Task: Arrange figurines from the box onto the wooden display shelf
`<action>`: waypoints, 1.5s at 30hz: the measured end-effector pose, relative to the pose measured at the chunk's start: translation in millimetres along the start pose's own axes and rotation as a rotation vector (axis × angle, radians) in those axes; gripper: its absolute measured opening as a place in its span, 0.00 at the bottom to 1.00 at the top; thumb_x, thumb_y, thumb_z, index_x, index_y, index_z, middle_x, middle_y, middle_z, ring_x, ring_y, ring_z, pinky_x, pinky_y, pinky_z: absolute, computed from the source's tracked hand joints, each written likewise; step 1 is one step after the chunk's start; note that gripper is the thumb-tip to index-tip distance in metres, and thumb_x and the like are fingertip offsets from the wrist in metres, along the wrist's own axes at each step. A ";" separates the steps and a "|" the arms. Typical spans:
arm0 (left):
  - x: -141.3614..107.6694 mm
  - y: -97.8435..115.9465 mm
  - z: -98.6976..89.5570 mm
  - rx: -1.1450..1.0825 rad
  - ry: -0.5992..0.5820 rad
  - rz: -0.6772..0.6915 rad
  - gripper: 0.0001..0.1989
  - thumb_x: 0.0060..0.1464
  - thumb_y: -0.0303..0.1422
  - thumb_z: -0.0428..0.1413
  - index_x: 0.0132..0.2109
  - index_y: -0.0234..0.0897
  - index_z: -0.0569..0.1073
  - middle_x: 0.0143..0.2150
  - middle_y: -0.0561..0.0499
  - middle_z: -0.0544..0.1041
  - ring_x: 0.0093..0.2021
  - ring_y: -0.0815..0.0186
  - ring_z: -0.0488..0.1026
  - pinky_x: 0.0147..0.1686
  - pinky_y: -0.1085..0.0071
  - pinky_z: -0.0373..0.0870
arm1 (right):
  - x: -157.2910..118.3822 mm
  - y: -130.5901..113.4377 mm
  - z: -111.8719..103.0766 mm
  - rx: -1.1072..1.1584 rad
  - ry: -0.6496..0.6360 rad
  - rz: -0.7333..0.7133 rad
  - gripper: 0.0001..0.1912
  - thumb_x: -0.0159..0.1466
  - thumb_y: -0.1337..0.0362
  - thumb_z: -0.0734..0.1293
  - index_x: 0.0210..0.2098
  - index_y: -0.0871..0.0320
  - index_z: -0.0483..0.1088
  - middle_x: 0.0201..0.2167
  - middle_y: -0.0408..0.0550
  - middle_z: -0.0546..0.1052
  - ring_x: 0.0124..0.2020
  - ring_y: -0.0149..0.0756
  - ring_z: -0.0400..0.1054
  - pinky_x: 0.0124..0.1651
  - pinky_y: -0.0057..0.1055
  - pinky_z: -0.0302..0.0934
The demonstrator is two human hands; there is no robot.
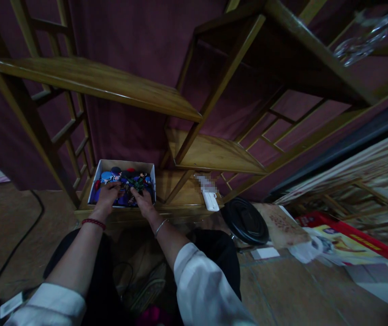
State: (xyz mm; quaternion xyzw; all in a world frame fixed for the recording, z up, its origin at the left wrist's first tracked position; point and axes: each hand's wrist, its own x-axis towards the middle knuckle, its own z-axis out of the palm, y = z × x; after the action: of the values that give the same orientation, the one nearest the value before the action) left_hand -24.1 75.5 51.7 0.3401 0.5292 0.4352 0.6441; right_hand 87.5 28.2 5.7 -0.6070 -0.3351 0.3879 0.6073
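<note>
White-edged box (143, 166) | left hand (109, 194), right hand (142, 198) inside — grip unclear | shelf (167, 182) extends rightward

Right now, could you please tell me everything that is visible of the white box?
The white box is open-topped, rectangular and shallow, apparently cardboard, its inner back wall beige. It rests upright on the low wooden shelf, toward the left end, crowded with small blue, dark and red items. The left hand and right hand reach inside over its front edge.

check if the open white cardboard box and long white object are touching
Apart: the head view shows brown wooden shelf and a slanted wooden post between the cardboard box and long white object.
</note>
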 end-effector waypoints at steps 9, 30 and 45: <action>3.3 -1.8 -4.8 -0.024 -0.025 0.003 0.05 0.40 0.22 0.54 0.26 0.34 0.71 0.26 0.51 0.73 0.22 0.69 0.70 0.28 0.70 0.69 | -2.3 0.7 -0.3 -0.046 -0.035 -0.031 0.20 0.51 0.53 0.66 0.41 0.56 0.72 0.38 0.44 0.76 0.41 0.35 0.68 0.48 0.34 0.60; 5.6 1.6 30.3 0.105 0.097 -0.018 0.05 0.38 0.22 0.52 0.26 0.33 0.71 0.22 0.53 0.69 0.19 0.72 0.63 0.21 0.74 0.62 | 3.3 7.8 -11.3 -0.048 -0.043 0.009 0.22 0.52 0.50 0.65 0.42 0.56 0.70 0.39 0.44 0.76 0.42 0.37 0.68 0.48 0.35 0.61; 5.1 -2.5 31.7 0.025 0.122 0.001 0.04 0.38 0.22 0.52 0.26 0.33 0.69 0.23 0.53 0.68 0.22 0.72 0.64 0.22 0.76 0.63 | 2.1 2.3 -10.3 -0.089 -0.059 -0.012 0.19 0.53 0.53 0.64 0.40 0.57 0.71 0.37 0.43 0.76 0.40 0.36 0.69 0.47 0.34 0.62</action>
State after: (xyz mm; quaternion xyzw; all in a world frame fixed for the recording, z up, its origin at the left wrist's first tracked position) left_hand 7.8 80.0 54.0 0.3213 0.5726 0.4488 0.6062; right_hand 97.4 25.0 2.8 -0.6195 -0.3734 0.3868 0.5719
